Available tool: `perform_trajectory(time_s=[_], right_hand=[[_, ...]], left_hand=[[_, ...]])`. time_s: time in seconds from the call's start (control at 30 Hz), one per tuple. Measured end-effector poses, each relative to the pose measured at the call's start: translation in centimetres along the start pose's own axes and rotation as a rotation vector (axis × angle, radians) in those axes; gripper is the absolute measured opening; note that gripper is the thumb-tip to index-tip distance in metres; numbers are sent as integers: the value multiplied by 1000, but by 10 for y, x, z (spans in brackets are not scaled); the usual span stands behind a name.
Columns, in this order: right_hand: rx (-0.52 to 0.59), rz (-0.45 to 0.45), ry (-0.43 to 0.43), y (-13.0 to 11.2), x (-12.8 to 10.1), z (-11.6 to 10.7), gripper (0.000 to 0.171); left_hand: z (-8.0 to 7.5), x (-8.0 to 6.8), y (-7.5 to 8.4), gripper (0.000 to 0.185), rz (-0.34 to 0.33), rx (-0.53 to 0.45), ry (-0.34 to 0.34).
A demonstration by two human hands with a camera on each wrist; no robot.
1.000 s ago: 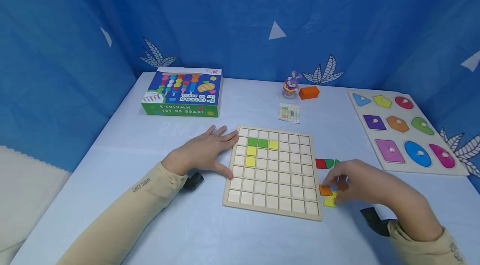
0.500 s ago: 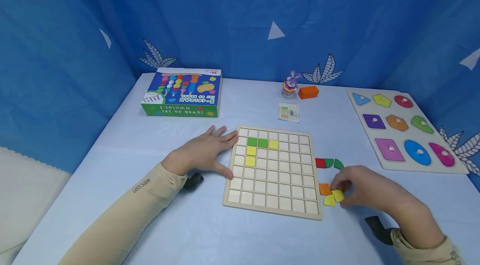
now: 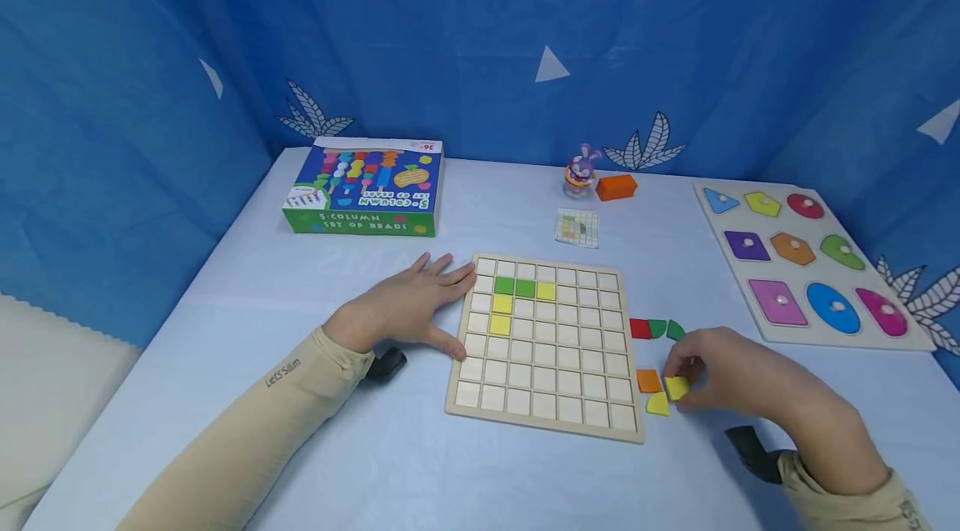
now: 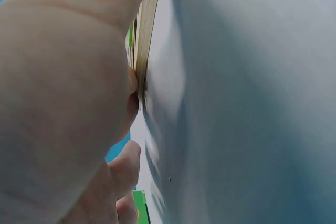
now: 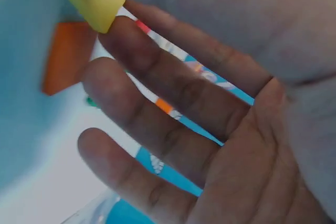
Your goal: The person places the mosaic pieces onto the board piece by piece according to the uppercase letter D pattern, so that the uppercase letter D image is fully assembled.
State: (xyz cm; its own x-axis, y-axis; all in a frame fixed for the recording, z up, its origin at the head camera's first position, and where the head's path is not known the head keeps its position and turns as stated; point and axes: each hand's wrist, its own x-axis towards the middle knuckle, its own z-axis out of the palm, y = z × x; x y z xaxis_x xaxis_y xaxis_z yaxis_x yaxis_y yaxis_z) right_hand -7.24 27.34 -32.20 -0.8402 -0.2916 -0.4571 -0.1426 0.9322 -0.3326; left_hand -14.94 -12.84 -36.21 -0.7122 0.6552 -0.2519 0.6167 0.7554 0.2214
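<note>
A wooden grid board (image 3: 546, 346) lies mid-table with two green tiles (image 3: 514, 287) and yellow tiles (image 3: 501, 314) set in its upper left cells. My left hand (image 3: 408, 310) lies flat on the table, its fingers and thumb against the board's left edge (image 4: 143, 51). My right hand (image 3: 731, 373) pinches a yellow square tile (image 3: 677, 388) (image 5: 95, 2) just right of the board. Beside it lie an orange tile (image 3: 648, 381) (image 5: 65, 56), a yellow quarter-round tile (image 3: 658, 405), and a red and green row (image 3: 656, 329).
A blue beads box (image 3: 365, 185) stands at the back left. A small pattern card (image 3: 578, 227), a bunny toy (image 3: 581, 170) and an orange block (image 3: 617, 186) sit behind the board. A shape-peg puzzle (image 3: 806, 262) lies at the right. Blue curtains surround the table.
My right hand drew back from over the loose tiles and took a yellow square tile between thumb and fingers. The left hand has stayed against the board.
</note>
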Motion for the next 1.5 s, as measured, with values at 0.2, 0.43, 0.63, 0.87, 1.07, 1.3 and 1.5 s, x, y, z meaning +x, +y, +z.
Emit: perform_trajectory(time_s=[0.2, 0.43, 0.63, 0.87, 1.07, 1.3, 1.5], right_hand=[[-10, 7, -9, -13, -1, -14, 28], [1, 23, -3, -34, 1, -32, 33], [28, -12, 17, -55, 6, -41, 36], [23, -70, 20, -86, 17, -43, 30], [3, -93, 26, -109, 30, -34, 25], [-1, -140, 38, -120, 41, -22, 24], [-15, -229, 64, -130, 53, -10, 22]], left_hand=[[0, 1, 1, 121, -1, 5, -5], [1, 0, 2, 121, -2, -1, -3], [1, 0, 2, 121, -4, -9, 2], [-2, -1, 3, 121, -4, -10, 2], [-2, -1, 3, 121, -2, -14, 2], [0, 0, 2, 122, -9, -9, -6], [0, 0, 1, 122, -11, -9, -7]])
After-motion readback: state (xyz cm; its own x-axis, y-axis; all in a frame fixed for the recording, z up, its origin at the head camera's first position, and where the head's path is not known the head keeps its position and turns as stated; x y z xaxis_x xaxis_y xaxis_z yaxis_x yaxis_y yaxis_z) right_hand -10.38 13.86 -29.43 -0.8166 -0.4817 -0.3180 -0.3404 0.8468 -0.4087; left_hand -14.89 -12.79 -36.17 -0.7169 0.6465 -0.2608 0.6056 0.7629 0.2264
